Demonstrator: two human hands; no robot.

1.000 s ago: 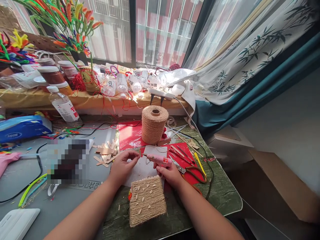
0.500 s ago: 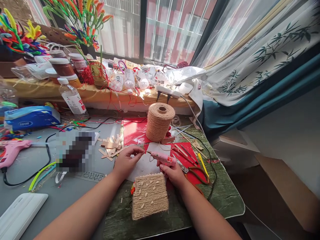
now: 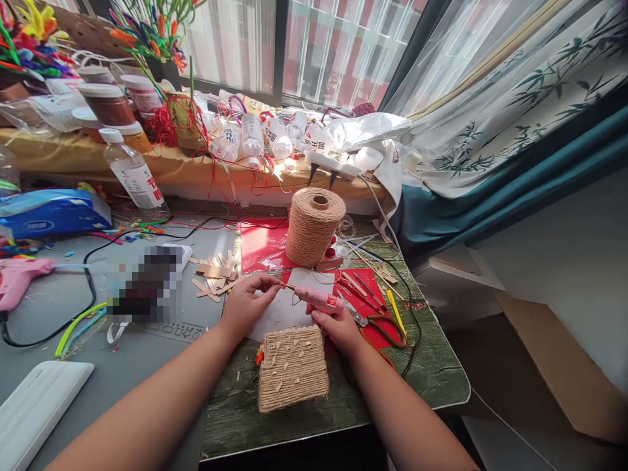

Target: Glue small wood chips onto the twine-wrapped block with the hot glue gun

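Note:
My right hand (image 3: 337, 328) is wrapped around a pink hot glue gun (image 3: 320, 299), its nozzle pointing left. At that tip, the thumb and forefinger of my left hand (image 3: 249, 304) are pinched together; whatever they hold is too small to make out. Below the hands lies a boxy piece wrapped in twine (image 3: 294, 373), with several small pale chips on its top face and orange-red bits at its left edge. A white sheet (image 3: 275, 320) is spread under the hands. Just beyond stands a big spool of twine (image 3: 314, 229).
Scissors (image 3: 387, 327) and a yellow craft knife (image 3: 396, 313) lie right of my right hand. Wooden sticks (image 3: 216, 271) are heaped to the left, near a phone-like blurred object (image 3: 150, 284). A second pink glue gun (image 3: 22, 278) and a water bottle (image 3: 132, 173) stand farther left.
The camera view has tilted slightly, so the table sits a little higher in the picture. Both hands keep nearly the same pose, with the glue gun tip still beside the left fingertips.

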